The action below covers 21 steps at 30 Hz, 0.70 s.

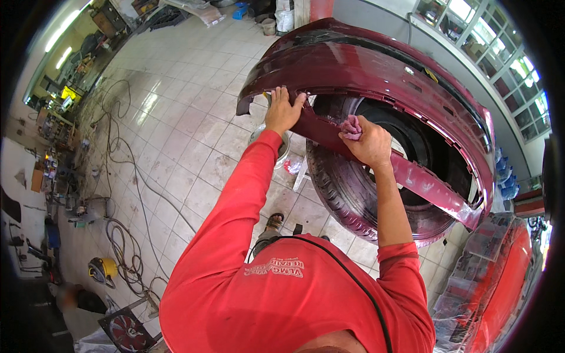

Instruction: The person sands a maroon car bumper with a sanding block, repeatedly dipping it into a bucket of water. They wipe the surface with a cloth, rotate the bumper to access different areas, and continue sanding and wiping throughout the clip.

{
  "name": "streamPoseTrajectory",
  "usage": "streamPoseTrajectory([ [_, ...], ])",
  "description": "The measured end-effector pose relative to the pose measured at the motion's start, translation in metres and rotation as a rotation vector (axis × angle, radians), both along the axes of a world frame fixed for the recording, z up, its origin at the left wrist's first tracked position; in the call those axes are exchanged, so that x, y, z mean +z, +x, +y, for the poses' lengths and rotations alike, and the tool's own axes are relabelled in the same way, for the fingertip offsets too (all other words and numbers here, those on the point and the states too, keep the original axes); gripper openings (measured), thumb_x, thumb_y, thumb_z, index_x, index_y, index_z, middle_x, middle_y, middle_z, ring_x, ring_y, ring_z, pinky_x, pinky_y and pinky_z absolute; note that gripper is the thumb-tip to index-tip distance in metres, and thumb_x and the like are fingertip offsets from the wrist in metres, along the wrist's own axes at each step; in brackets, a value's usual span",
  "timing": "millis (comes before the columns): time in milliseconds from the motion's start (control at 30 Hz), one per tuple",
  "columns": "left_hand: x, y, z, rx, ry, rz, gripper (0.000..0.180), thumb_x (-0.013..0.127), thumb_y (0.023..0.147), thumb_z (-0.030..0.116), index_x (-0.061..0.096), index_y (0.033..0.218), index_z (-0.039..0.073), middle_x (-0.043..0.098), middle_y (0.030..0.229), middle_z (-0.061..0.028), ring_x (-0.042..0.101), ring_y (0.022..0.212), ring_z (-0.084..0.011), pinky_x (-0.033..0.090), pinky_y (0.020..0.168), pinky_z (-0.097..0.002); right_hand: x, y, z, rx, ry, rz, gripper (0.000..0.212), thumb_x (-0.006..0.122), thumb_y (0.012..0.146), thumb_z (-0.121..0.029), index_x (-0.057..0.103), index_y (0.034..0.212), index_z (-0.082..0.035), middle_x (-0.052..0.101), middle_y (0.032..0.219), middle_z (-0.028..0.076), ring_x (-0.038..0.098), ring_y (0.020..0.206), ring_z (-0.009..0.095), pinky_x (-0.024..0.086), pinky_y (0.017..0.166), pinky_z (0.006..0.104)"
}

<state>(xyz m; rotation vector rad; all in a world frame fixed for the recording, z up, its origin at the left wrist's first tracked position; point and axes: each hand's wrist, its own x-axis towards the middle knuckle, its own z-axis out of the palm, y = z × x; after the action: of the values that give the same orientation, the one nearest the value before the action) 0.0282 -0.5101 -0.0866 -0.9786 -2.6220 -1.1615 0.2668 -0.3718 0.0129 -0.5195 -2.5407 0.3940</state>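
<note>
A dark red car bumper (359,67) lies across a stack of tyres (338,191), its long lower strip running between my hands. My left hand (283,110) lies on the strip's left end, fingers stretched and thumb apart. A small yellow bit shows beside its fingers; what it is I cannot tell. Farther right along the strip, my right hand (374,144) is closed on a crumpled purple-pink cloth (351,127) against the red surface. Below my left wrist a bucket (283,157) stands on the floor, partly hidden by my sleeve.
A red panel wrapped in clear plastic (500,276) lies at the lower right. Cables and a hose (126,253) snake over the tiled floor at left, near a yellow machine (103,270) and a fan (126,332). Blue water bottles (505,173) stand by the right wall.
</note>
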Motion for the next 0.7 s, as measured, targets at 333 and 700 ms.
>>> streamPoseTrajectory([
  [333,0.003,0.024,-0.009,-0.125,0.056,-0.051,0.088,0.063,0.106,0.050,0.033,0.164,-0.009,0.033,0.171,-0.0337,0.031,0.160,-0.0493,0.032,0.129,-0.0475,0.000,0.002,0.006,-0.005,-0.009,0.004,0.034,0.084,0.082,-0.041,0.070,0.094,-0.012,0.076,0.086,0.016,0.075,0.081,0.043,0.059,0.071,0.0539],
  [700,0.000,-0.008,-0.007,-0.121,-0.015,-0.011,0.087,0.056,0.108,0.058,0.043,0.158,-0.012,0.039,0.166,-0.0362,0.036,0.157,-0.0486,0.032,0.129,-0.0484,-0.002,0.001,0.004,0.016,-0.065,-0.009,0.034,0.084,0.082,-0.038,0.072,0.099,-0.012,0.078,0.091,0.015,0.075,0.087,0.042,0.059,0.075,0.0534],
])
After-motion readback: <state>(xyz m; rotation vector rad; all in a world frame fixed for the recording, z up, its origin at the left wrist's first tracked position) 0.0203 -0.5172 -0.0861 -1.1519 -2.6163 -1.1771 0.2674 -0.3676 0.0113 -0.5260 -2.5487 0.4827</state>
